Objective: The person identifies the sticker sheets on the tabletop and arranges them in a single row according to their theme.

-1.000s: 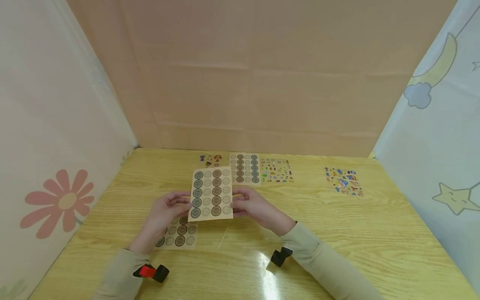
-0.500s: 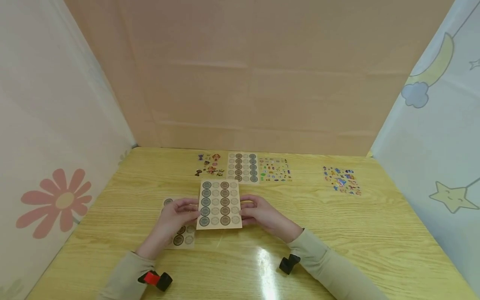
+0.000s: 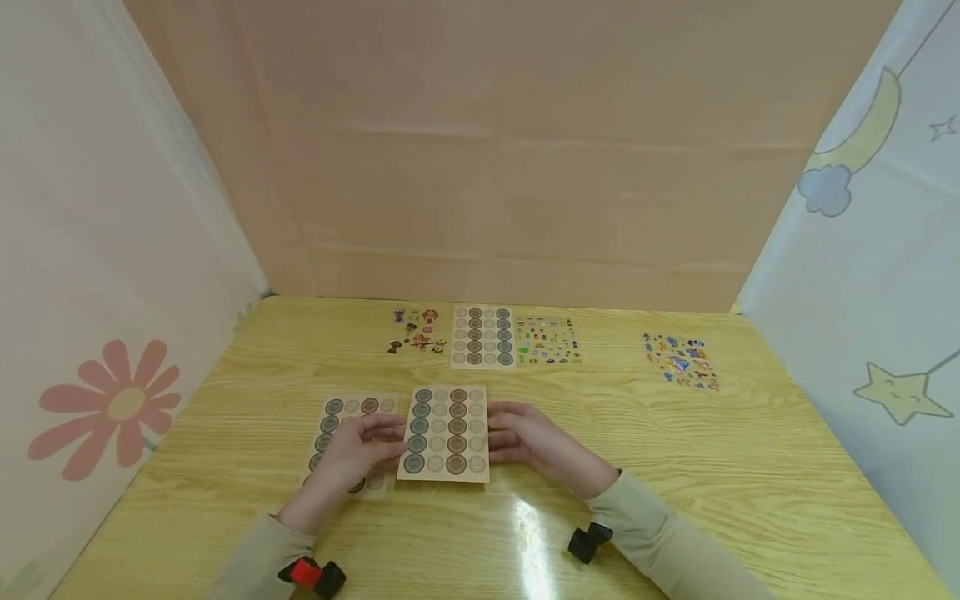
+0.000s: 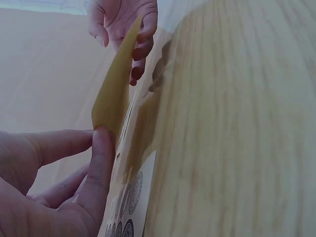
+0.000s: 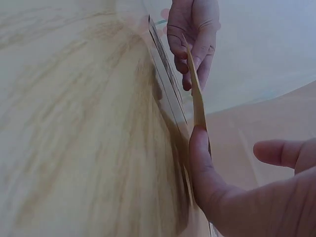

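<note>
A cream sticker sheet (image 3: 448, 433) printed with columns of round seals is held just above the table, seen edge-on in both wrist views. My left hand (image 3: 348, 457) pinches its left edge between thumb and finger. At the opposite edge, my right hand (image 3: 543, 442) touches the sheet with its fingers, while the thumb (image 5: 276, 153) stands apart from it in the right wrist view. Another seal sticker sheet (image 3: 333, 406) lies flat on the table, partly hidden under my left hand and forearm.
Along the back of the wooden table (image 3: 750, 467) lie a cartoon-figure sticker sheet (image 3: 420, 340), a third seal sheet (image 3: 482, 337) and a sheet of tiny stickers (image 3: 551, 340). Farther right is a colourful sticker sheet (image 3: 681, 362). Fabric walls (image 3: 480, 167) enclose the back and sides.
Both hands have brought the held sheet towards me, rightward and lower, uncovering the cartoon stickers behind. More of the seal sheet on the left shows. The right thumb has come off the held sheet.
</note>
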Tool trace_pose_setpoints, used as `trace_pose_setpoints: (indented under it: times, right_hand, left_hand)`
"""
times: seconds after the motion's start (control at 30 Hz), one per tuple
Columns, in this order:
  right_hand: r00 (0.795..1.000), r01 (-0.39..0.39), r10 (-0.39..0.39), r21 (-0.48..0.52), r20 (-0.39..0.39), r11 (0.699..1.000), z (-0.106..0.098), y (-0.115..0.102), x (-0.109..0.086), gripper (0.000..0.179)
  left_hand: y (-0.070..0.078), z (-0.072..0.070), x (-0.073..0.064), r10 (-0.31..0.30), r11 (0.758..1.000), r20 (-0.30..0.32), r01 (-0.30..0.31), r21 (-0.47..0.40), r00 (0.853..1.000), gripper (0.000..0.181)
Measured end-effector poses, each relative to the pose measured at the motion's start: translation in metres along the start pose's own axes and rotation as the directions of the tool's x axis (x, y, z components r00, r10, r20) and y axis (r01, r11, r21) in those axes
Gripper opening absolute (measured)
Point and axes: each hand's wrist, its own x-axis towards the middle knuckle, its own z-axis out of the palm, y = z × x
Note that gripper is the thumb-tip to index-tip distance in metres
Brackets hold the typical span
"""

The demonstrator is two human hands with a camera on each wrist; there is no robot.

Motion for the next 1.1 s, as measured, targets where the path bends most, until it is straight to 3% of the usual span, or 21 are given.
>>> trace_pose_setpoints:
  times: [0.3, 0.6, 0.83, 1.1]
  right_hand:
    - [1.0, 0.009, -0.009, 0.002, 0.016, 1.0, 0.004, 0.001, -0.003, 0.046]
    - [1.0, 0.031, -0.031, 0.007, -0.001, 1.0, 0.011, -0.002, -0.003, 0.054]
    - [0.999, 0.042, -0.042, -0.001, 0.001, 0.999, 0.014, -0.002, -0.002, 0.057]
    - [0.999, 0.04, -0.04, -0.001, 0.003, 0.999, 0.014, -0.001, -0.001, 0.059]
  left_hand:
    - [-0.009, -0.007, -0.005, -0.024, 0.996, 0.127, 0.035, -0.084, 0.992, 0.043]
    - [-0.014, -0.019, -0.004, -0.023, 0.981, 0.21, 0.063, -0.186, 0.977, 0.049]
    - [-0.013, -0.026, -0.001, -0.022, 0.975, 0.194, 0.064, -0.213, 0.981, 0.048]
    - [-0.006, -0.028, -0.004, -0.032, 0.984, 0.176, 0.062, -0.169, 0.984, 0.048]
